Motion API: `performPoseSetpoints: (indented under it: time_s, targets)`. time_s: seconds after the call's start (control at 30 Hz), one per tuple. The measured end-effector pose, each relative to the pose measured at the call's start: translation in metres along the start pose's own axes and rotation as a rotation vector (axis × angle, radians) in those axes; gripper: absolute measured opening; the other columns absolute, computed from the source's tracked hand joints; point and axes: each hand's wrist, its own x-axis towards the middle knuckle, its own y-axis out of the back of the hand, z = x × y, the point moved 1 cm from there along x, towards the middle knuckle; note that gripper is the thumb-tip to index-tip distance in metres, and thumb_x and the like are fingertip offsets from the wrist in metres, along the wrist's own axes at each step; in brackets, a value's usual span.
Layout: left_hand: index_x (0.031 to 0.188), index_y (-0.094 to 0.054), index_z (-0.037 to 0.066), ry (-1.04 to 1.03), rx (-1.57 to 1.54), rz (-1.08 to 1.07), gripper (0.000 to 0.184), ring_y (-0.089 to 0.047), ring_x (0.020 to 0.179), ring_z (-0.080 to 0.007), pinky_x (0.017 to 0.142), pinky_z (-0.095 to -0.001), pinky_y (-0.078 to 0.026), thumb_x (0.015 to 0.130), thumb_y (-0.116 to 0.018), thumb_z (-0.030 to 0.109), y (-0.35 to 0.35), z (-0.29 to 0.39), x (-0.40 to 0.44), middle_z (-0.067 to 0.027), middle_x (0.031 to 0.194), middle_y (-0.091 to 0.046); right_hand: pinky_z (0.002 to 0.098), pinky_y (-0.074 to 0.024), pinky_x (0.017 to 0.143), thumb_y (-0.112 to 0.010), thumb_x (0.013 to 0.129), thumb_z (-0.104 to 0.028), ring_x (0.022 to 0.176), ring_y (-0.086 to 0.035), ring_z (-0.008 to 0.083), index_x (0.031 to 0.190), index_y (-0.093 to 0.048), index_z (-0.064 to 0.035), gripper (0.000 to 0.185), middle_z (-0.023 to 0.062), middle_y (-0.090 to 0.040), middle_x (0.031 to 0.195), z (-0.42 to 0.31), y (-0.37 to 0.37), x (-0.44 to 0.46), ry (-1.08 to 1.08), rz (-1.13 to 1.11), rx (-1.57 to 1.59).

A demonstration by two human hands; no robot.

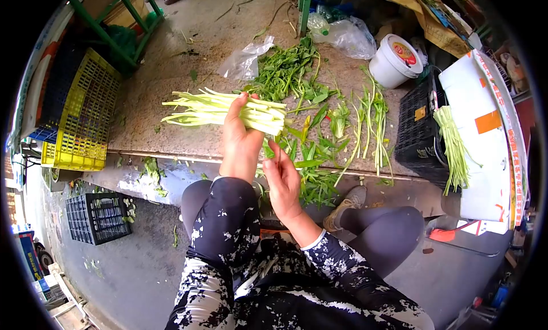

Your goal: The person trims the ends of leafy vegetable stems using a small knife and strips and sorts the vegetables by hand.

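Note:
My left hand [241, 137] is wrapped around a bunch of pale green leafy-vegetable stems [197, 108], held sideways above the concrete ledge. The cut ends sit evenly at the right of the bunch. Just below it, my right hand [283, 184] is raised with fingers curled, and a small green leaf [268, 151] shows at its fingertips. Beyond my hands lies a heap of leafy greens [285, 70]. Loose leaves [317, 184] are scattered below, and several long stems [374, 124] lie to the right.
A clear plastic bag [245, 61] lies by the heap. A white bucket [395, 62] and a black crate [419, 127] stand right, near a tied bundle of stems [451, 147] on a white foam box [485, 102]. Yellow crate [85, 110] and black basket [98, 217] are left.

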Motion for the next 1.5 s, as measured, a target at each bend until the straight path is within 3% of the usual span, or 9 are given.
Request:
performPoseSetpoints:
  time_s: [0.2, 0.4, 0.5, 0.57, 0.8, 1.0, 1.07, 1.33, 1.5]
  targets:
    - [0.092, -0.054, 0.002, 0.029, 0.013, -0.033, 0.018, -0.057, 0.088, -0.0210, 0.087, -0.0372, -0.045, 0.076, -0.063, 0.004, 0.003, -0.005, -0.002, -0.0077, 0.090, -0.058, 0.0180, -0.0334, 0.067, -0.054, 0.090, -0.022, 0.073, -0.038, 0.0035, 0.137, -0.020, 0.0033, 0.063, -0.0043, -0.042, 0.080, -0.004, -0.010, 0.011, 0.005, -0.061, 0.298]
    - [0.093, -0.053, 0.002, 0.038, 0.009, -0.029, 0.018, -0.055, 0.089, -0.0212, 0.086, -0.0390, -0.045, 0.078, -0.062, 0.006, 0.004, -0.005, -0.003, -0.0095, 0.092, -0.058, 0.0193, -0.0335, 0.066, -0.052, 0.091, -0.026, 0.071, -0.038, 0.0042, 0.124, -0.037, -0.0008, 0.045, -0.0051, -0.043, 0.078, 0.006, -0.006, 0.036, 0.012, -0.065, 0.238]
    - [0.093, -0.053, 0.002, 0.027, -0.007, -0.024, 0.019, -0.056, 0.088, -0.0216, 0.086, -0.0384, -0.045, 0.077, -0.062, 0.006, 0.008, -0.005, 0.003, -0.0095, 0.092, -0.058, 0.0179, -0.0265, 0.050, -0.050, 0.091, -0.033, 0.058, -0.034, 0.0028, 0.094, -0.048, -0.0084, 0.025, -0.0060, -0.041, 0.070, 0.008, -0.008, 0.043, 0.172, 0.018, 0.166]
    - [0.094, -0.053, 0.001, 0.032, -0.002, 0.002, 0.019, -0.056, 0.087, -0.0219, 0.085, -0.0373, -0.046, 0.078, -0.061, 0.006, 0.009, -0.006, 0.004, -0.0095, 0.092, -0.058, 0.0177, -0.0328, 0.058, -0.048, 0.093, -0.024, 0.065, -0.037, 0.0028, 0.127, -0.037, -0.0025, 0.041, -0.0060, -0.042, 0.076, 0.019, -0.001, 0.046, 0.118, 0.016, 0.134]
    - [0.090, -0.051, 0.005, 0.007, 0.153, 0.162, 0.014, -0.055, 0.083, -0.0222, 0.079, -0.0404, -0.046, 0.079, -0.059, 0.009, 0.036, -0.018, 0.019, -0.0087, 0.087, -0.057, 0.0180, -0.0285, 0.049, -0.041, 0.095, -0.019, 0.055, -0.032, 0.0036, 0.126, -0.039, -0.0045, 0.034, -0.0058, -0.038, 0.068, 0.064, 0.027, 0.033, -0.064, -0.019, 0.310]
    - [0.086, -0.055, 0.002, 0.070, 0.012, 0.128, 0.009, -0.056, 0.081, -0.0223, 0.081, -0.0376, -0.046, 0.078, -0.059, 0.005, 0.016, -0.006, 0.008, -0.0082, 0.084, -0.058, 0.0196, -0.0233, 0.042, -0.036, 0.097, -0.023, 0.048, -0.027, 0.0047, 0.138, -0.025, -0.0109, 0.045, -0.0052, -0.029, 0.057, 0.110, 0.066, -0.015, -0.511, 0.095, 0.259]
    - [0.087, -0.055, 0.002, 0.113, 0.013, 0.050, 0.010, -0.056, 0.082, -0.0217, 0.082, -0.0383, -0.047, 0.078, -0.059, 0.003, 0.019, -0.006, 0.002, -0.0074, 0.085, -0.058, 0.0189, -0.0272, 0.048, -0.039, 0.096, -0.026, 0.053, -0.032, 0.0050, 0.140, -0.018, -0.0096, 0.052, -0.0052, -0.034, 0.061, 0.083, 0.055, -0.015, -0.307, 0.013, 0.158]
    - [0.094, -0.051, 0.003, 0.046, 0.143, -0.089, 0.019, -0.056, 0.082, -0.0193, 0.083, -0.0410, -0.047, 0.077, -0.061, 0.003, 0.018, -0.014, -0.005, -0.0072, 0.084, -0.055, 0.0176, -0.0283, 0.049, -0.052, 0.089, -0.038, 0.057, -0.036, 0.0043, 0.115, -0.047, -0.0057, 0.042, -0.0050, -0.040, 0.065, -0.004, 0.019, 0.040, -0.079, -0.081, 0.291]
    - [0.095, -0.048, 0.006, -0.056, 0.248, -0.158, 0.022, -0.055, 0.083, -0.0185, 0.078, -0.0418, -0.050, 0.077, -0.061, 0.003, 0.010, -0.010, -0.016, -0.0038, 0.087, -0.055, 0.0162, -0.0286, 0.048, -0.048, 0.092, -0.026, 0.057, -0.035, 0.0014, 0.117, -0.050, -0.0112, 0.029, -0.0076, -0.043, 0.071, 0.002, 0.010, 0.043, -0.136, 0.044, 0.474]
